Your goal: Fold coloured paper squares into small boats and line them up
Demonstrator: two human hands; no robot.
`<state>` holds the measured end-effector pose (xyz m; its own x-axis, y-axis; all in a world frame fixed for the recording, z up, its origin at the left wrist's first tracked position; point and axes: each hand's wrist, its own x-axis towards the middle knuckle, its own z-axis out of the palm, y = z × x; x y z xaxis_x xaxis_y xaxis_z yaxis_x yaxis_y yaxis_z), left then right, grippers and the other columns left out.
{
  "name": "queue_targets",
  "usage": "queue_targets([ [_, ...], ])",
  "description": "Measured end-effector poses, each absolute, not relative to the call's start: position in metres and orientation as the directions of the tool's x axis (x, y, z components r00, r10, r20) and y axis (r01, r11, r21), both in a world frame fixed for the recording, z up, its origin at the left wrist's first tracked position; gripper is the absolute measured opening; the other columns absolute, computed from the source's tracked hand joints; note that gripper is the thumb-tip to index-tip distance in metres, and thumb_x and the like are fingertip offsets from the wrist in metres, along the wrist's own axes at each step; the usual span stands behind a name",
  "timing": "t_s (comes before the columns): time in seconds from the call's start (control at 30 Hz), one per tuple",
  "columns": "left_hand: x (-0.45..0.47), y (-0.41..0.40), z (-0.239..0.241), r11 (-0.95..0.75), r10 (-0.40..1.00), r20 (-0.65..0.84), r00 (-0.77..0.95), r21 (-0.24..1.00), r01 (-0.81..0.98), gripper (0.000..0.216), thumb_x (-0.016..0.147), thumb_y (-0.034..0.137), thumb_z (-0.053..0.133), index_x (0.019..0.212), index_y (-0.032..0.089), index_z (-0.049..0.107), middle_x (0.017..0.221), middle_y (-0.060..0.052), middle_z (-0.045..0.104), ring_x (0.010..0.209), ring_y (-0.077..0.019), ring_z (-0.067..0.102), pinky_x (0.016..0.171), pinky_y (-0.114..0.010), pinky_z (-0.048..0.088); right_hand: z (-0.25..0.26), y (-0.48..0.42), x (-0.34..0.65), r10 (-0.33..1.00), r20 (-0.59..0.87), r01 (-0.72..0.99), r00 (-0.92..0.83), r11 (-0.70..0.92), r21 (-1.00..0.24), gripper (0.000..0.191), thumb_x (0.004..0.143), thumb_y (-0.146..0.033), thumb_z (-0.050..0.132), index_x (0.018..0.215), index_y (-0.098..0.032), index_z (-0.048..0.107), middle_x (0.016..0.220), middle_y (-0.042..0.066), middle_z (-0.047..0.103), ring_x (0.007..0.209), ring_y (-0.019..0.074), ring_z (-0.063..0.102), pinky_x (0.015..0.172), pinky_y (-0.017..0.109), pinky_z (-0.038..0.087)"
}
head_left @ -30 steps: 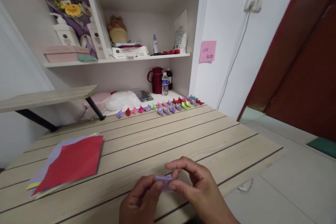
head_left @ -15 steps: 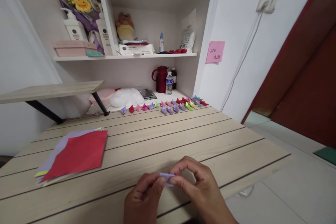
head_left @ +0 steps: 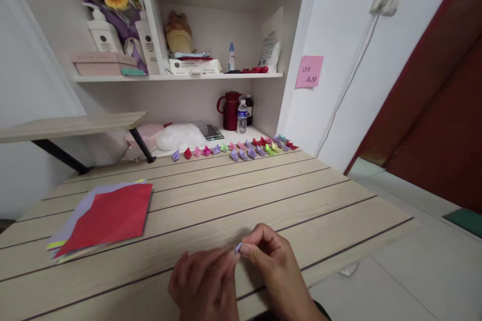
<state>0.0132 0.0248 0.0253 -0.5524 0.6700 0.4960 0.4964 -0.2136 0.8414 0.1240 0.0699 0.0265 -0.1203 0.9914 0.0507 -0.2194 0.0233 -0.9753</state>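
Both my hands are low over the near edge of the wooden table (head_left: 233,195), pinched together on a small folded piece of lilac paper (head_left: 238,247). My left hand (head_left: 205,283) has its fingers curled round the paper, so only a corner of it shows. My right hand (head_left: 276,273) presses it with thumb and fingers. A stack of coloured paper sheets (head_left: 103,218), red on top, lies on the table to the left. Along the table's far edge runs a row of several small folded paper pieces (head_left: 233,150) in purple, red, pink and green.
A wall shelf unit (head_left: 176,76) behind the table holds bottles, a box, a soft toy and packets. Below it stand a red jug (head_left: 229,110) and a water bottle (head_left: 241,118). A second tabletop (head_left: 71,124) juts in at the left. A pink note (head_left: 309,71) is stuck on the wall.
My hands have closed tighter round the lilac paper, hiding most of it, and my left hand has rolled over it. The view has shifted slightly.
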Motion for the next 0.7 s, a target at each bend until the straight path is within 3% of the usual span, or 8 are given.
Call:
queue_targets([
  [0.07, 0.009, 0.032, 0.028, -0.141, 0.768, 0.248, -0.591, 0.965, 0.222, 0.014, 0.072, 0.041, 0.073, 0.068, 0.028, 0.076, 0.074, -0.001, 0.074, 0.077, -0.0222, 0.066, 0.089, -0.039, 0.046, 0.024, 0.071, 0.124, 0.99, 0.059, -0.237, -0.128, 0.027, -0.971, 0.026, 0.072, -0.036, 0.08, 0.068, -0.018, 0.061, 0.068, -0.001, 0.064, 0.067, 0.0145, 0.052, 0.065, 0.026, 0.039],
  [0.17, 0.001, 0.043, 0.03, -0.049, 0.871, -0.009, -0.49, 0.993, -0.104, 0.023, 0.066, 0.044, 0.078, 0.069, 0.021, 0.075, 0.072, -0.001, 0.073, 0.074, -0.0205, 0.066, 0.072, -0.03, 0.051, 0.023, 0.075, 0.125, 0.986, 0.051, -0.276, -0.157, 0.006, -0.961, 0.027, 0.071, -0.035, 0.081, 0.068, -0.017, 0.062, 0.067, -0.002, 0.064, 0.067, 0.0134, 0.051, 0.065, 0.025, 0.038],
  [0.27, -0.003, 0.05, 0.027, -0.066, 0.917, -0.004, -0.399, 0.984, -0.163, 0.034, 0.065, 0.046, 0.079, 0.084, 0.018, 0.074, 0.081, -0.005, 0.075, 0.077, -0.0205, 0.068, 0.073, -0.029, 0.052, 0.026, 0.08, 0.126, 0.991, 0.002, -0.381, -0.134, -0.049, -0.923, 0.031, 0.065, -0.036, 0.086, 0.066, -0.017, 0.063, 0.062, -0.003, 0.061, 0.063, 0.0118, 0.049, 0.062, 0.023, 0.036],
  [0.33, -0.001, 0.052, 0.027, -0.136, 0.91, 0.043, -0.411, 0.971, -0.199, 0.052, 0.064, 0.046, 0.08, 0.107, 0.019, 0.069, 0.097, -0.009, 0.075, 0.088, -0.0228, 0.069, 0.079, -0.032, 0.053, 0.028, 0.083, 0.125, 0.993, -0.038, -0.483, -0.112, -0.088, -0.871, 0.033, 0.063, -0.038, 0.088, 0.065, -0.016, 0.063, 0.059, -0.003, 0.059, 0.061, 0.011, 0.048, 0.062, 0.023, 0.036],
  [0.4, 0.005, 0.053, 0.03, -0.174, 0.9, 0.052, -0.433, 0.953, -0.248, 0.062, 0.063, 0.045, 0.082, 0.116, 0.018, 0.065, 0.106, -0.012, 0.073, 0.096, -0.0245, 0.069, 0.084, -0.035, 0.053, 0.029, 0.085, 0.124, 0.99, -0.06, -0.576, -0.129, -0.124, -0.808, 0.036, 0.062, -0.04, 0.089, 0.06, -0.016, 0.062, 0.057, -0.002, 0.058, 0.061, 0.0111, 0.049, 0.064, 0.023, 0.038],
  [0.57, 0.02, 0.052, 0.04, -0.095, 0.942, -0.026, -0.334, 0.936, -0.34, 0.036, 0.063, 0.046, 0.082, 0.084, 0.017, 0.074, 0.079, -0.005, 0.074, 0.075, -0.0186, 0.066, 0.072, -0.028, 0.051, 0.03, 0.08, 0.115, 0.943, -0.117, -0.73, -0.312, -0.316, -0.606, 0.037, 0.05, -0.035, 0.096, 0.059, -0.014, 0.067, 0.055, -0.001, 0.06, 0.053, 0.0073, 0.047, 0.058, 0.019, 0.038],
  [0.7, 0.019, 0.053, 0.035, -0.074, 0.953, -0.064, -0.296, 0.898, -0.433, 0.034, 0.063, 0.05, 0.082, 0.064, 0.018, 0.071, 0.062, 0.0, 0.064, 0.064, -0.0131, 0.057, 0.065, -0.024, 0.047, 0.029, 0.077, 0.109, 0.903, -0.103, -0.756, -0.416, -0.407, -0.512, 0.034, 0.051, -0.032, 0.096, 0.057, -0.014, 0.068, 0.055, -0.001, 0.06, 0.05, 0.0053, 0.047, 0.055, 0.018, 0.039],
])
